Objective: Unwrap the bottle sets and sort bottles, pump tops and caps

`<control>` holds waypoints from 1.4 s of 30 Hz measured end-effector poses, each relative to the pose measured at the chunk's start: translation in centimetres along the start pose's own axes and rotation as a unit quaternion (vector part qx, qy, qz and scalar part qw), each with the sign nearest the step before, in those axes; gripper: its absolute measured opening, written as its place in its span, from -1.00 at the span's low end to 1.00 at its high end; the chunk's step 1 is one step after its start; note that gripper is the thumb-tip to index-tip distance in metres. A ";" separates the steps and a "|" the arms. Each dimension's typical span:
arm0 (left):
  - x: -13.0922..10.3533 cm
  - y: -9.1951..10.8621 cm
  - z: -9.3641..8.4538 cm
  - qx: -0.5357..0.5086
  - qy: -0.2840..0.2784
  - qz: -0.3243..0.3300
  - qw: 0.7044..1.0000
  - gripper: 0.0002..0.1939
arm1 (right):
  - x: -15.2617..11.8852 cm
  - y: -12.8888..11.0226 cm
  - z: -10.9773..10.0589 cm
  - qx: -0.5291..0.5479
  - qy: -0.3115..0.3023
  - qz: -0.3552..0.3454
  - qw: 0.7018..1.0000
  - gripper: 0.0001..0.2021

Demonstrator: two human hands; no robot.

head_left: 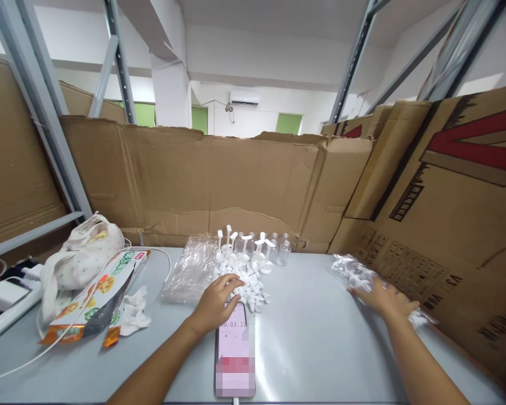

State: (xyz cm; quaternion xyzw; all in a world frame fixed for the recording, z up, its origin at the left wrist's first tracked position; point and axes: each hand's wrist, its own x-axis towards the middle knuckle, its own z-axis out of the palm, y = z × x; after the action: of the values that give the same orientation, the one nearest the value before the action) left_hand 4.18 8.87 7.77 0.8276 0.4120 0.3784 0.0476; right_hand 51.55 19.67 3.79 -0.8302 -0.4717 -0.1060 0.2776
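Left hand (215, 301): open, fingers resting on the pile of white caps (244, 275), just above the phone (235, 354).
Right hand (382, 298): flat and open on a clear bag (358, 273).
Caps: middle of the tabletop (312, 337), small bottles (274, 247) behind.

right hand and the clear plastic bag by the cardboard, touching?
Touching: the head view shows the right hand lying flat on the clear plastic bag.
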 end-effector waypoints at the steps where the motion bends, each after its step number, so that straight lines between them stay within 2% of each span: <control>1: 0.0 0.0 0.0 0.002 -0.001 0.000 1.000 -0.69 | -0.2 0.0 -0.1 -0.027 -0.017 -0.009 0.999 -0.32; 4: 0.0 -0.1 0.1 0.004 -0.005 -0.001 1.000 -0.70 | -1.0 -0.4 -0.5 -0.111 -0.044 -0.041 0.992 -0.41; 8: 0.0 0.0 0.1 -0.010 -0.005 -0.006 1.000 -0.72 | -2.4 -1.5 -1.0 -0.125 0.004 -0.066 0.990 -0.53; 11: 0.1 0.2 0.0 -0.059 0.001 -0.027 0.998 -0.74 | -3.4 -3.2 -1.4 -0.063 0.033 -0.098 0.993 -0.50; 14: 0.3 0.3 0.0 -0.171 0.007 -0.073 0.983 -0.75 | -5.0 -6.2 -2.6 0.065 0.051 -0.159 0.984 -0.49; 18: 0.4 0.1 0.1 -0.362 -0.027 -0.128 0.923 -0.54 | -8.6 -11.7 -5.6 0.234 0.062 -0.285 0.927 -0.53; 21: 0.2 -0.2 0.3 -0.437 -0.085 -0.135 0.885 -0.30 | -11.9 -15.8 -7.7 0.261 0.075 -0.368 0.889 -0.59; 24: -0.2 -0.2 0.7 -0.454 -0.108 -0.130 0.875 -0.09 | -14.7 -19.3 -8.8 0.270 0.062 -0.468 0.839 -0.63; 27: -0.5 -0.1 0.9 -0.459 -0.076 -0.159 0.871 -0.01 | -16.9 -22.0 -9.0 0.274 0.033 -0.544 0.792 -0.62; 29: -0.5 -0.2 1.0 -0.473 -0.036 -0.204 0.856 -0.13 | -17.9 -23.5 -8.8 0.273 0.026 -0.581 0.767 -0.61; 31: -0.2 -0.3 1.0 -0.502 0.030 -0.252 0.827 -0.32 | -18.6 -24.7 -8.8 0.263 0.016 -0.605 0.751 -0.58; 34: 0.6 -0.4 0.7 -0.567 0.126 -0.284 0.763 -0.49 | -18.7 -25.9 -8.7 0.248 -0.015 -0.607 0.754 -0.42; 37: 1.2 -0.5 -0.1 -0.624 0.172 -0.285 0.707 -0.54 | -17.8 -26.2 -8.3 0.275 -0.062 -0.561 0.778 -0.23; 40: 1.5 -0.4 -1.0 -0.662 0.203 -0.282 0.664 -0.57 | -16.8 -26.0 -7.2 0.373 -0.112 -0.429 0.815 -0.18; 41: 1.5 -0.4 -1.2 -0.674 0.202 -0.275 0.655 -0.57 | -16.6 -25.8 -6.8 0.421 -0.143 -0.366 0.817 -0.17; 42: 1.5 -0.3 -1.3 -0.686 0.196 -0.266 0.648 -0.57 | -16.4 -25.7 -6.5 0.473 -0.188 -0.301 0.807 -0.16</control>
State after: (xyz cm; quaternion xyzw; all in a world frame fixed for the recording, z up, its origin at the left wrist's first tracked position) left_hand 3.65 9.89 9.47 0.3203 0.2369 0.6772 0.6187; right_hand 21.73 14.44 11.18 -0.4163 -0.7325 0.2099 0.4960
